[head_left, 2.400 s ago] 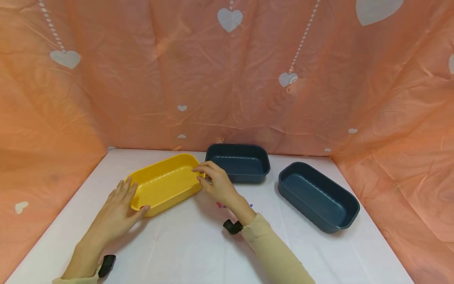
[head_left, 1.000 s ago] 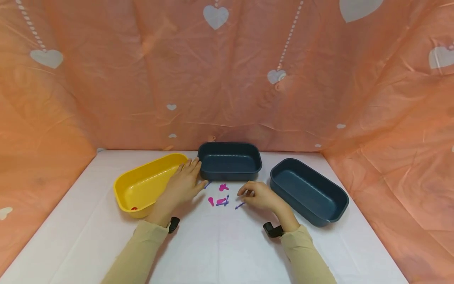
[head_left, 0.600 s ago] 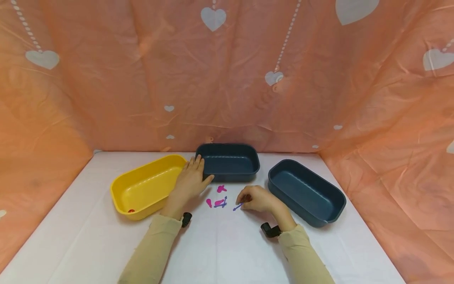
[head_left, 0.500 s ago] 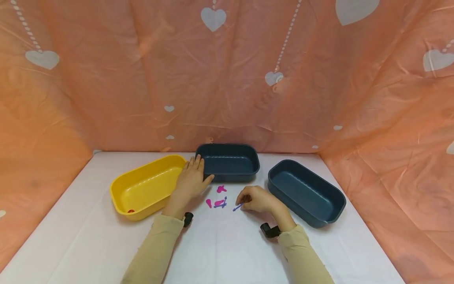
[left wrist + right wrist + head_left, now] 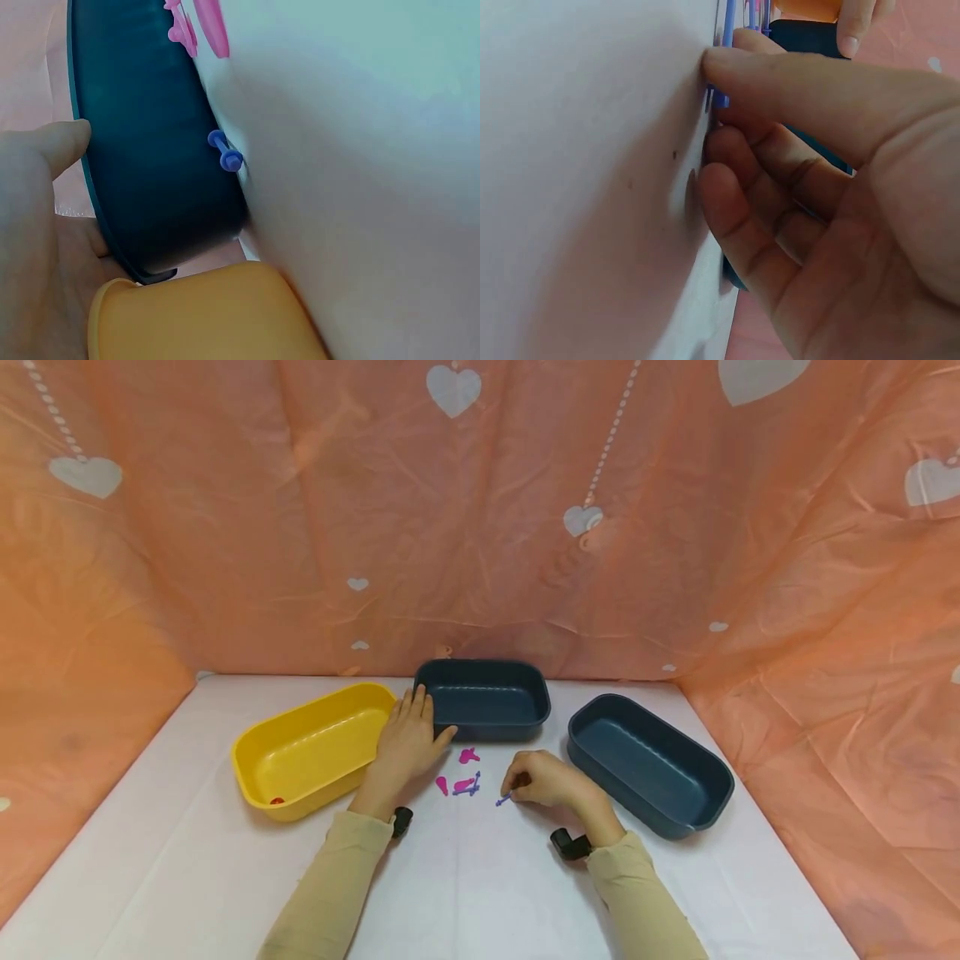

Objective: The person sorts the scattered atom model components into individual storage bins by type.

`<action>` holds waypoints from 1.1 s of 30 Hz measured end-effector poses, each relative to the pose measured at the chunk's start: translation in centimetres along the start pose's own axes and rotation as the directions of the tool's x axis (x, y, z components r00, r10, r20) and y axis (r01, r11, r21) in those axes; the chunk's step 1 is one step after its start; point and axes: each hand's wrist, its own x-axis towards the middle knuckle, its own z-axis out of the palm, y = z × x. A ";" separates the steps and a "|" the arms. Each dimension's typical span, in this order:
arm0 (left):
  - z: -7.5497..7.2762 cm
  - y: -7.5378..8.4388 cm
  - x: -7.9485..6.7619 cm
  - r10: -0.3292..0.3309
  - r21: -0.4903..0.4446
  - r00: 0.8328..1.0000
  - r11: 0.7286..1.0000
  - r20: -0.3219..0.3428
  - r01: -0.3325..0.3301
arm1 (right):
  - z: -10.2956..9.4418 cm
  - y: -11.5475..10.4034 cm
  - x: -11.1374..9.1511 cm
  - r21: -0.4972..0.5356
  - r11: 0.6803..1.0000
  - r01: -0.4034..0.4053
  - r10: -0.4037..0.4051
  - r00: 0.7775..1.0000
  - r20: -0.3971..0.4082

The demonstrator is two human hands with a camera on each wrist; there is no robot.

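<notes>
My right hand (image 5: 546, 778) pinches one end of a small purple stick (image 5: 502, 800) low over the white cloth. In the right wrist view the stick (image 5: 728, 30) runs behind the thumb, the other fingers loosely bent. My left hand (image 5: 405, 745) lies with straight fingers over the left end of the middle dark blue bin (image 5: 491, 732); its thumb touches the rim in the left wrist view. Between the hands lie several pink club-shaped pieces (image 5: 468, 756) and more purple sticks (image 5: 467, 792). Another purple stick (image 5: 230, 160), with disc-like ends, lies beside the bin, hidden from the head view.
A yellow bin (image 5: 247, 752) with a small red piece (image 5: 277, 801) in it stands on the left, close against the middle bin. A second dark blue bin (image 5: 630, 789) stands angled on the right. Orange cloth with hearts (image 5: 453, 392) hangs around the table.
Both hands have left the yellow bin. My left hand moved right onto the middle bin; my right hand moved right and down and took hold of a purple stick. The view shifted slightly.
</notes>
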 end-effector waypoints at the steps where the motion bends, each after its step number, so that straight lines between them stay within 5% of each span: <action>1: -0.1 0.0 0.0 -0.001 -0.002 1.000 1.000 0.001 0.001 | 0.0 -0.1 0.0 -0.001 1.000 0.000 0.000 1.000 0.001; 21: 0.0 -0.2 0.7 -0.003 -0.010 1.000 1.000 0.028 0.003 | -0.2 0.2 0.1 -0.026 1.000 0.012 -0.013 0.999 -0.041; 33: 0.2 -0.1 0.5 -0.011 -0.012 0.999 1.000 0.033 0.011 | 0.0 0.2 0.4 -0.013 0.998 0.065 -0.066 0.972 -0.224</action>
